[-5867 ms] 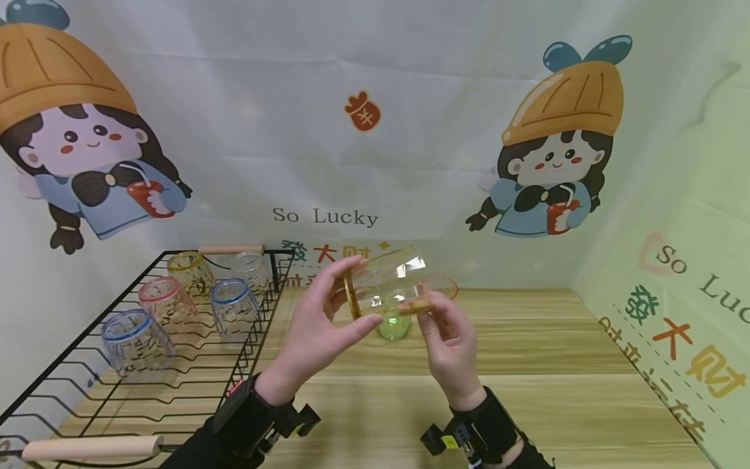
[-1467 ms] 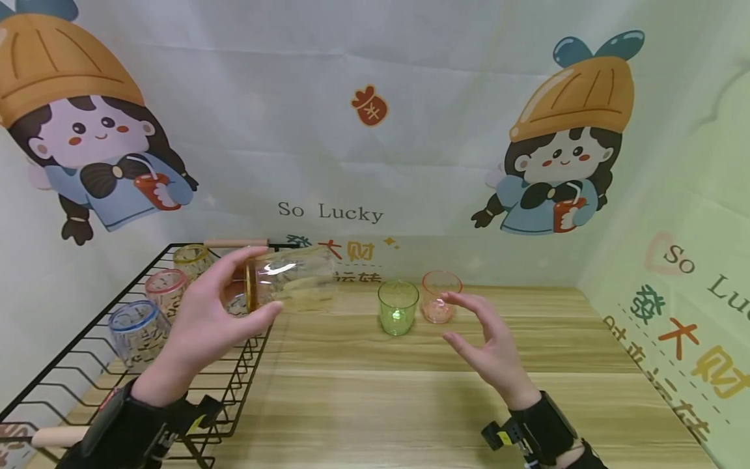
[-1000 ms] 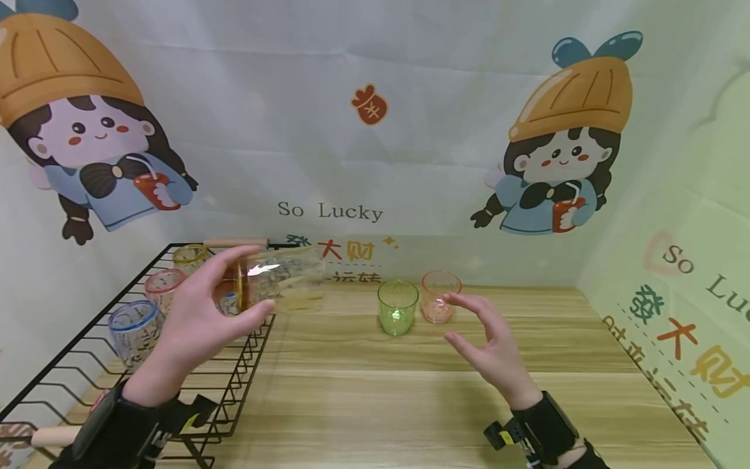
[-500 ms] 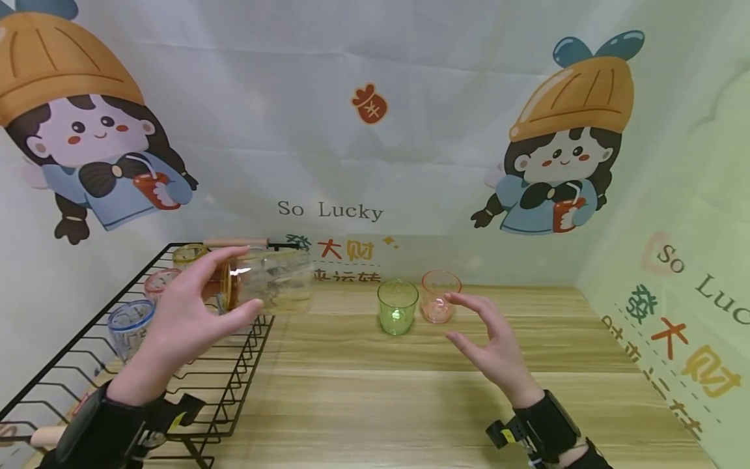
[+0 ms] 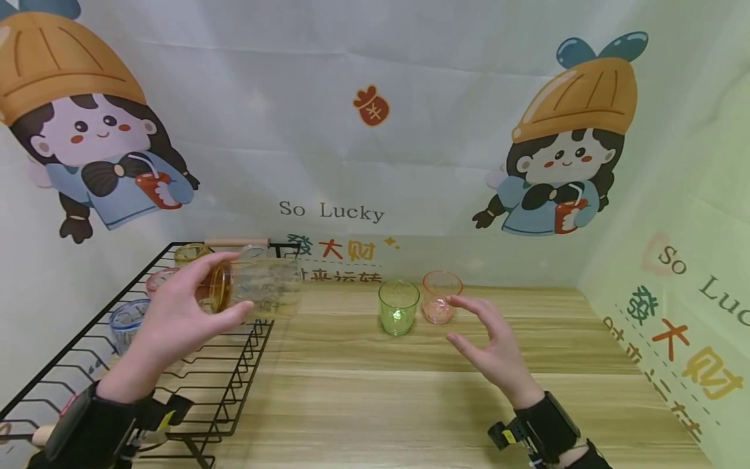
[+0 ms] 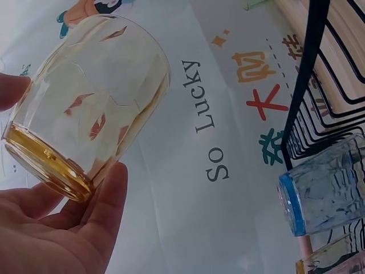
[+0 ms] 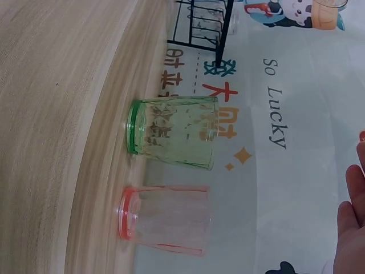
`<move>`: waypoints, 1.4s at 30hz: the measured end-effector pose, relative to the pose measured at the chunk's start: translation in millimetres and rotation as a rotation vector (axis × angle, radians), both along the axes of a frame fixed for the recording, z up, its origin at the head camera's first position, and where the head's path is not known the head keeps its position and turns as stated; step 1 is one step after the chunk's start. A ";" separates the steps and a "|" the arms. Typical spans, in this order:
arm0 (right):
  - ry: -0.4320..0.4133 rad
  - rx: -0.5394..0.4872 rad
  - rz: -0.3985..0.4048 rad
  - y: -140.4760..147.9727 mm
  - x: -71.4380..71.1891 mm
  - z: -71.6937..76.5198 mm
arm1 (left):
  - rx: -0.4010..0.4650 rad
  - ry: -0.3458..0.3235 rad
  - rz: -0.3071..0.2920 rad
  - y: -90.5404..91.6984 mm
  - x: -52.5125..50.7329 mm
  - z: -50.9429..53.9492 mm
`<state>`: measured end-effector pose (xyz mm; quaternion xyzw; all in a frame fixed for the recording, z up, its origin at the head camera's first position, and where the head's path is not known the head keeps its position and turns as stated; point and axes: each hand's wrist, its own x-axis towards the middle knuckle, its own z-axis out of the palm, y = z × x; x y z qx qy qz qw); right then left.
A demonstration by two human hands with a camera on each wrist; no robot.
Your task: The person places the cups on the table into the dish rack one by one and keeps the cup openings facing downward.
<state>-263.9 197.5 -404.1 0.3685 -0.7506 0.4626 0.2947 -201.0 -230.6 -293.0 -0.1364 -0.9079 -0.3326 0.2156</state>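
My left hand holds a yellow-tinted glass by its thick amber base, thumb below and fingers above. The glass lies on its side in the air over the rack's right edge, its mouth pointing right. In the left wrist view the fingers grip near the base of the glass, and its inside looks bare. My right hand is held above the table with thumb and fingers apart and nothing between them. Just beyond its fingertips stand a pink glass and, to the left, a green glass, both upright.
A black wire rack with wooden handles fills the left side. Inverted glasses stand on it: a blue one, a pink one, a yellow one and a clear one. Printed cloth walls enclose the wooden table.
Earlier both hands held the yellow glass over the table's middle. The right hand has let go and moved right; the left has carried the glass left, over the rack, still drifting leftward.
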 end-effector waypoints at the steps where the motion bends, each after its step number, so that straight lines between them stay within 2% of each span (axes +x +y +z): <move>1: 0.002 0.000 0.000 0.0 -0.2 -0.3 | -0.005 -0.003 0.001 -1.1 -0.7 -0.7; 16: 0.005 0.007 0.007 -0.8 -2.1 -4.6 | -0.105 -0.062 0.045 -11.8 -4.8 -2.1; 24: 0.024 0.011 0.003 -0.9 -4.4 -7.6 | -0.148 -0.100 0.031 -17.9 -8.5 -1.2; 31: 0.032 0.023 0.001 -1.0 -5.9 -7.8 | -0.208 -0.097 0.025 -21.1 -12.5 -3.0; 42: -0.005 0.074 -0.049 2.2 -8.1 -6.7 | -0.268 -0.125 0.023 -29.6 -18.1 -4.8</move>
